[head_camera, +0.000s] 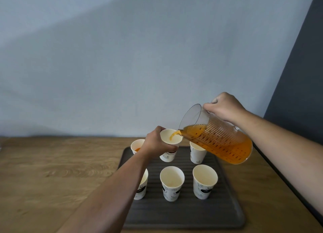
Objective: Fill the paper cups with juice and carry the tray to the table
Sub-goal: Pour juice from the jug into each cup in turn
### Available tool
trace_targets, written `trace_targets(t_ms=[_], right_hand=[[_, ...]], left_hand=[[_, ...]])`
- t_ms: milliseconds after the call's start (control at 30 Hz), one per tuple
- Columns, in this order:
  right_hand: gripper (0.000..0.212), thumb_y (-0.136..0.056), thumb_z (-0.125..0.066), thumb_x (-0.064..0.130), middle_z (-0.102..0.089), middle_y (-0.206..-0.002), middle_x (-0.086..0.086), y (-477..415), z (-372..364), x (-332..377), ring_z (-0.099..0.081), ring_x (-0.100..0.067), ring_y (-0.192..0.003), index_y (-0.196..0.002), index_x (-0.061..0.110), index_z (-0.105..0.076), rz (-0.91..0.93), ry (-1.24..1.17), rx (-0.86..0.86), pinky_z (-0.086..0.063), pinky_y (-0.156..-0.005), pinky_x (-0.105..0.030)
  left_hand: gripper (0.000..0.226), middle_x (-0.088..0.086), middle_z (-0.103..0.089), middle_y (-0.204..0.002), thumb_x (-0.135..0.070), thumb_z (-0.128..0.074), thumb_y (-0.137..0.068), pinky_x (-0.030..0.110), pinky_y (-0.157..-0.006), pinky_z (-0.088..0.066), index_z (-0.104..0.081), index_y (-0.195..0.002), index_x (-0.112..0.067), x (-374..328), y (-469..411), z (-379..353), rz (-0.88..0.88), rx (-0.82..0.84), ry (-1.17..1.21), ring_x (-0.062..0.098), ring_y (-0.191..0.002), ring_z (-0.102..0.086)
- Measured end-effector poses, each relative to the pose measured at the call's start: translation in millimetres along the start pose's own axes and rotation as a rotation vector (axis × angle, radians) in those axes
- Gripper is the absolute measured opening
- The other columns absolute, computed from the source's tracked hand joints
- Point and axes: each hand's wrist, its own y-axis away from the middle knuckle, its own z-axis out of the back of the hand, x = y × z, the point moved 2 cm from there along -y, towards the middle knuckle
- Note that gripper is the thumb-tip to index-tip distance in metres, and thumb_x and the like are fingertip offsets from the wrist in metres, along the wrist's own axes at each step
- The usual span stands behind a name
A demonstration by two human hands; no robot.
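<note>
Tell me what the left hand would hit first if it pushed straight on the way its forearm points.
Probably the pitcher spout, just beyond the cup the left hand holds; depth is unclear, so it could pass beneath.

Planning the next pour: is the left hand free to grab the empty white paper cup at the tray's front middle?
Probably not yet: the left hand holds the tilted white paper cup being filled, though nothing blocks the front-middle cup.

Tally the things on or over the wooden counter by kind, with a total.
Paper cups: 6
Jug: 1
Tray: 1
Total: 8
</note>
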Motion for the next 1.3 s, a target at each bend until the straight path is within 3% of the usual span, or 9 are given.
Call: trace_targets(t_ms=[433, 1300], right_hand=[[0.048, -0.075, -0.064, 0.032, -0.024, -0.043, 0.005, -4.6, -3.5, -2.4, -0.029, -0.019, -0.048, -0.042, 0.021, -0.029, 0.028, 0.03, 0.026, -0.029, -0.057, -0.033], [0.046, -0.074, -0.062, 0.031, -0.026, -0.042, 0.005, -3.4, -2.2, 1.8, -0.027, -0.017, -0.045, -0.043, 0.021, -0.029, 0.019, 0.101, 0.029, -0.026, -0.053, -0.031]], left_hand=[[0.074, -0.006, -0.057, -0.111, -0.034, -0.084, -0.06, 0.024, -0.071, -0.042, -0.047, -0.123, -0.023, 6.8, 1.7, -3.5, 0.014, -0.009, -0.027, 0.014, -0.098, -0.054], [0.079, -0.002, -0.057, -0.12, -0.031, -0.086, -0.059, 0.028, -0.076, -0.044, -0.044, -0.126, -0.023, 15.5, 1.0, -10.5, 0.033, -0.011, -0.033, 0.017, -0.104, -0.054]])
